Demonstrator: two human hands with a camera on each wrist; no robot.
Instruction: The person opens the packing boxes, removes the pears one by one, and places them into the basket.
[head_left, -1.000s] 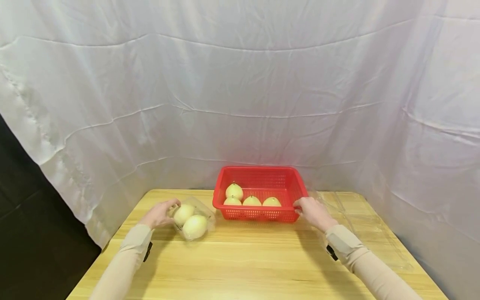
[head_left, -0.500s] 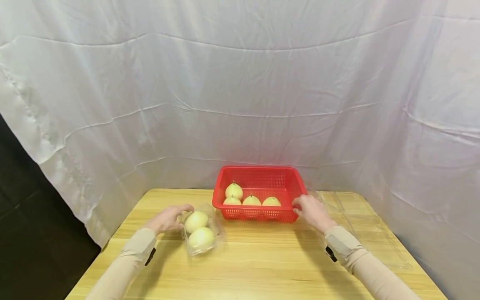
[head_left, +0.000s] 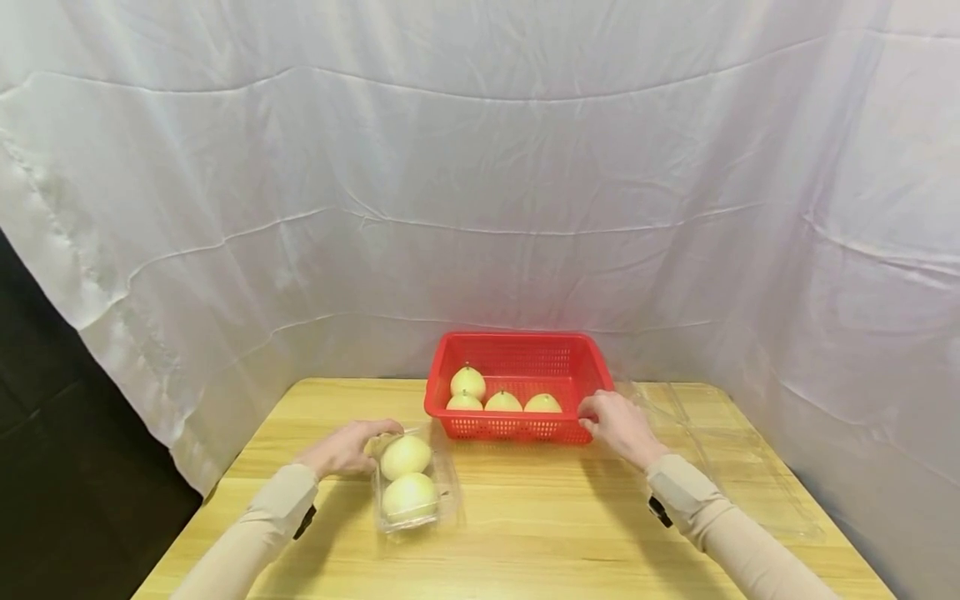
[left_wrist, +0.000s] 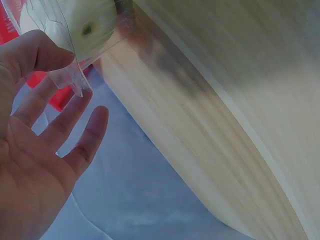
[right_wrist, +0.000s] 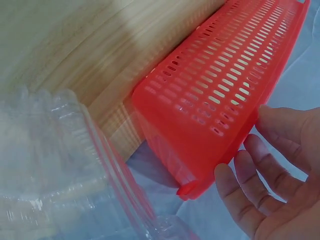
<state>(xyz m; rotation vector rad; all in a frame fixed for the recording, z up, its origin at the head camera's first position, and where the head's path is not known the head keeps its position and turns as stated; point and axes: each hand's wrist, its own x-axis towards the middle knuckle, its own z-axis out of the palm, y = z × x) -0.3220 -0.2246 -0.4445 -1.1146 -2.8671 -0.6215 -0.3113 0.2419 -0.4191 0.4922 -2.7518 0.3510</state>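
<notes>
A clear plastic clamshell [head_left: 444,492] with two pale yellow pears [head_left: 408,497] in it stands at the left front. My left hand [head_left: 347,447] pinches its edge between thumb and fingers; in the left wrist view, the other fingers [left_wrist: 95,130] spread loosely below the plastic. My right hand [head_left: 618,427] is at the front right corner of the red perforated basket [head_left: 517,427]. In the right wrist view, its half-bent fingertips [right_wrist: 227,182] lie right at the basket's rim, all visible, not wrapped round it. Several pears [head_left: 503,402] sit in the basket.
Large clear plastic containers [head_left: 738,454] stand right of the basket, also filling the right wrist view's lower left [right_wrist: 55,165]. The wooden table [head_left: 510,542] backs onto a white curtain [head_left: 480,208]. A black panel [head_left: 67,433] is at the far left.
My left hand has drawn the clamshell toward me and to the right, turning it as it came. The right hand has shifted slightly left along the basket's rim; the basket has barely moved.
</notes>
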